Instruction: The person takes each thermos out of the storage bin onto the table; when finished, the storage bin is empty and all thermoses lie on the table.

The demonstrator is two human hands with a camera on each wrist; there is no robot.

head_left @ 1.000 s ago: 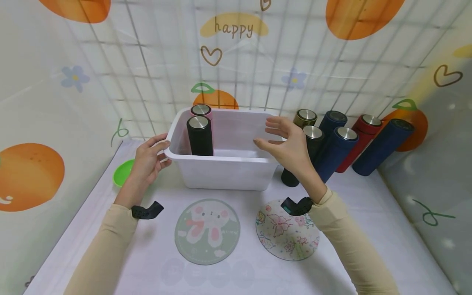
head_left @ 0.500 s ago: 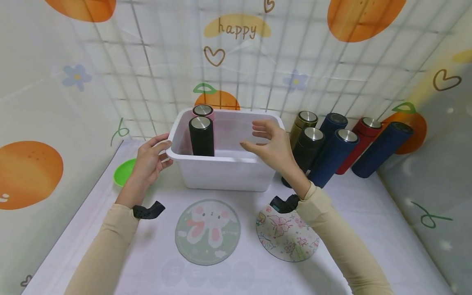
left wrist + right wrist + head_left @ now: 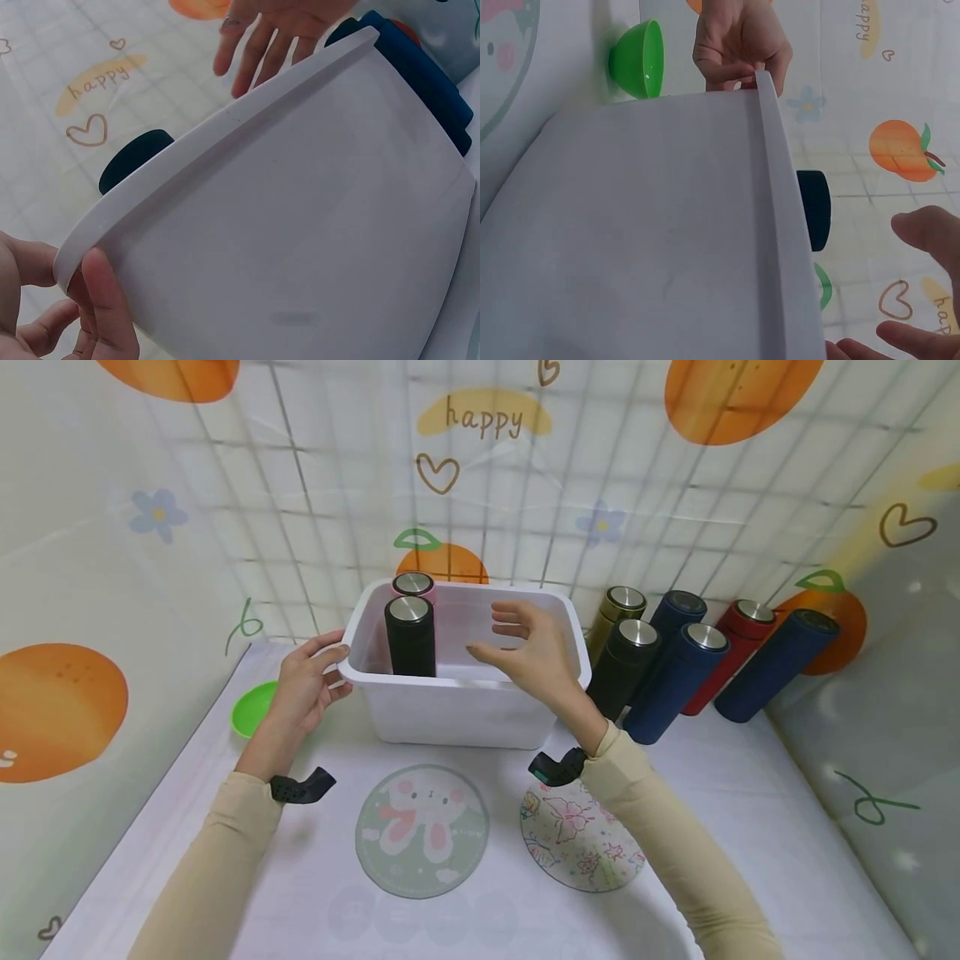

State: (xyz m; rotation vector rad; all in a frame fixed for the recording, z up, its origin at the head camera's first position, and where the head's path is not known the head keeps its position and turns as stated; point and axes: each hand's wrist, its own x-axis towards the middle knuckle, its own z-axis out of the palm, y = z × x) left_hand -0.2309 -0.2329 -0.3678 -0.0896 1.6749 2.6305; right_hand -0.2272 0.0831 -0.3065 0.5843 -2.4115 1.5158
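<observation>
A white plastic bin [image 3: 457, 714] stands at the back middle of the table. At its left end my left hand [image 3: 306, 681] pinches the rim between thumb and fingers, as the left wrist view also shows. Inside, at the left, a black thermos [image 3: 411, 647] with a steel-topped lid stands upright, and a pink thermos [image 3: 430, 597] behind it is mostly hidden. My right hand [image 3: 536, 652] hovers over the bin's right half, thumb and fingers spread apart, holding nothing.
Right of the bin stand several thermoses: black [image 3: 624, 664], gold [image 3: 618, 610], blue [image 3: 678, 681], red [image 3: 738, 639] and more blue. A green bowl [image 3: 250, 710] is at the left. In front lie a rabbit mat [image 3: 422, 852] and a floral mat [image 3: 573, 839].
My right hand has moved left, from the bin's right edge to over its inside, with fingers still spread. My left hand has stayed on the rim.
</observation>
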